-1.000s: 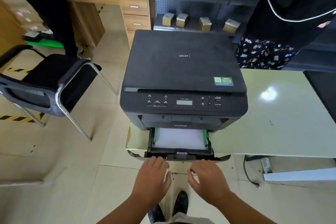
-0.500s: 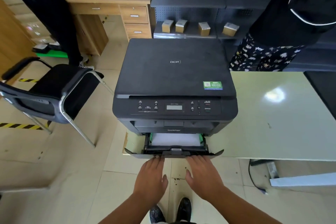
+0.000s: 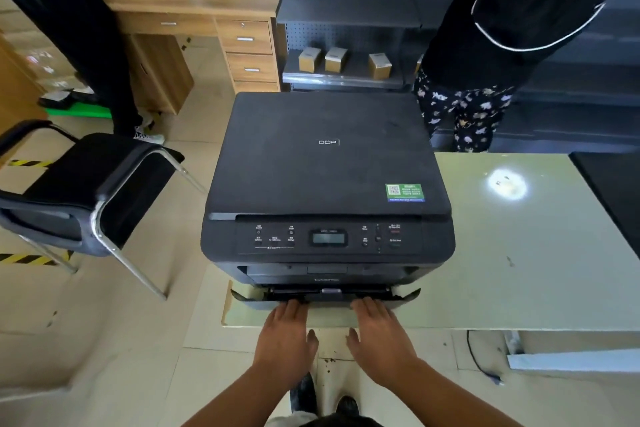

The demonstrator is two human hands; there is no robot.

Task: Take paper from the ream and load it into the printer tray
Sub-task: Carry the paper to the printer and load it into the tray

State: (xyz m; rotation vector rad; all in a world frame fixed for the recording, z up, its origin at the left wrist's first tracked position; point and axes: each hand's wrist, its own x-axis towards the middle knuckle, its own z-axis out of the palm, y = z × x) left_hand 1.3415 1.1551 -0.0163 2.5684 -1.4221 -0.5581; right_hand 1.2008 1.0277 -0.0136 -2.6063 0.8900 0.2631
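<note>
Pale green table [image 3: 519, 270], black printer [image 3: 327, 184], both flat, spread hands, left hand [image 3: 285, 336] and right hand [image 3: 379, 340], against its nearly shut tray [image 3: 325, 296].

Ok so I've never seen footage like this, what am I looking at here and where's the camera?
The camera sits on a person's head, looking forward and down, so you see their own arms. The black box is a printer on a pale green table. Both hands, left and right, lie flat against the front of the paper tray, which is almost fully in. Neither holds anything. No paper shows now. A black chair stands to the left, and other people stand behind.
</note>
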